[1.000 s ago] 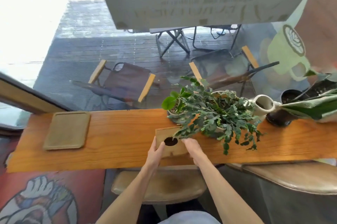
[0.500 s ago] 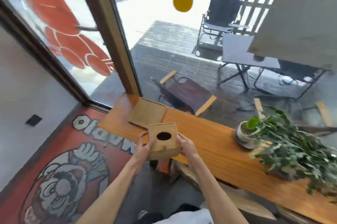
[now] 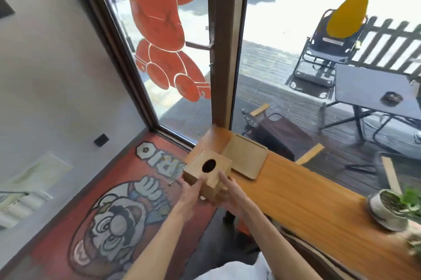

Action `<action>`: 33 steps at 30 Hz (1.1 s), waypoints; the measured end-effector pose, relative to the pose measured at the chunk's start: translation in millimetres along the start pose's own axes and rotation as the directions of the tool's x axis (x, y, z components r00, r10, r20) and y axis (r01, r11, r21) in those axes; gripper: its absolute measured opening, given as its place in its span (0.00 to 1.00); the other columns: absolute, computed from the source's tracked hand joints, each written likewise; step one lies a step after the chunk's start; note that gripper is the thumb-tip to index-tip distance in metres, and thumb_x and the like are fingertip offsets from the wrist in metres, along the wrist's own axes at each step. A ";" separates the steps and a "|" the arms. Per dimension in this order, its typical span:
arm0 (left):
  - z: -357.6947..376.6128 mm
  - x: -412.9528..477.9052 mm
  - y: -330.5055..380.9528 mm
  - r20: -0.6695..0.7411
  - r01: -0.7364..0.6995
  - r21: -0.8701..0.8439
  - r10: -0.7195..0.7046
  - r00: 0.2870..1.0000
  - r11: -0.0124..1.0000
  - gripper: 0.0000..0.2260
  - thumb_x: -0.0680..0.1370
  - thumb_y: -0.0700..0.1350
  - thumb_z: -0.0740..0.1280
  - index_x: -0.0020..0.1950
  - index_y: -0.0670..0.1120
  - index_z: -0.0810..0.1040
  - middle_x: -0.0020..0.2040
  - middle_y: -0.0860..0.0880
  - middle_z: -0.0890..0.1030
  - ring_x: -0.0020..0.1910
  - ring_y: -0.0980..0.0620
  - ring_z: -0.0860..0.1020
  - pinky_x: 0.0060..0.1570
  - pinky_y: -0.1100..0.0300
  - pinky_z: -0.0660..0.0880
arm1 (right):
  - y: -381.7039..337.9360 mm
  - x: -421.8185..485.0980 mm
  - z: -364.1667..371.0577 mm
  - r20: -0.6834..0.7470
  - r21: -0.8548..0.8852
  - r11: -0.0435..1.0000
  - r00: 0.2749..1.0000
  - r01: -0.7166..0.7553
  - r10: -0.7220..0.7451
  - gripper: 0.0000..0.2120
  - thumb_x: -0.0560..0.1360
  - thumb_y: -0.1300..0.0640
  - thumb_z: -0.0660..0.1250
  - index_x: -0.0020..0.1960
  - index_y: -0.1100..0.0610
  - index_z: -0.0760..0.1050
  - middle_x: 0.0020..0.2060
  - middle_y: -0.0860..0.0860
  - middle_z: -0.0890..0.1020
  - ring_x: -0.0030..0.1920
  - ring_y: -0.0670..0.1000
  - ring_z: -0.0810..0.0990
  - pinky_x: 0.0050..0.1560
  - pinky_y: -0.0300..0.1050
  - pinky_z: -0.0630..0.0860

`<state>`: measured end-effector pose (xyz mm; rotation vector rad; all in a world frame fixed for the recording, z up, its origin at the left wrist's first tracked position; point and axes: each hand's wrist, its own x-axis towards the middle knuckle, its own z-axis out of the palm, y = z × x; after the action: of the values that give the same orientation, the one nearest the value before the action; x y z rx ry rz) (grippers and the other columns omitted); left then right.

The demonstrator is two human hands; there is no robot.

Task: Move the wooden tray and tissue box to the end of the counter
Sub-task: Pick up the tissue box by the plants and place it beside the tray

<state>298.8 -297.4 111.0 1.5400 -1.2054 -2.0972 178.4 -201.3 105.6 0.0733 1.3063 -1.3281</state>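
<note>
1. Setting: café or small shop front, window seating.
2. Wooden bench (image 3: 307, 190) fixed along a full-height window (image 3: 273, 63).
3. Red cartoon bear decal (image 3: 159, 17) on the glass door.
4. Cartoon character floor mural (image 3: 118, 218).
5. Outdoor deck (image 3: 268, 88) with folding chairs (image 3: 328, 51) and table (image 3: 369, 90).
6. Potted plant (image 3: 389, 209) on bench.

Both forearms are bare from elbow to wrist, with no sleeves, watch, bracelet or rings showing on the left hand (image 3: 191, 193) or the right hand (image 3: 230, 193). The fingers (image 3: 224, 180) look slim, with short nails as far as the blur allows. At the bottom edge sits a patch of white cloth (image 3: 237, 271), probably a shirt or shorts.
</note>
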 end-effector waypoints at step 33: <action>-65.3 333.3 67.5 0.438 0.055 0.566 -0.357 0.825 0.822 0.28 0.81 0.56 0.64 0.78 0.53 0.59 0.74 0.51 0.71 0.71 0.51 0.72 0.73 0.46 0.70 | -8.8 286.0 69.0 -0.457 0.289 0.950 0.889 0.122 0.024 0.22 0.78 0.53 0.63 0.72 0.48 0.68 0.60 0.52 0.84 0.58 0.55 0.83 0.56 0.54 0.80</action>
<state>207.9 -582.5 -63.2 1.3675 -2.0471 -2.5993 133.7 -436.2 -66.1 0.6095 1.4793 -1.6155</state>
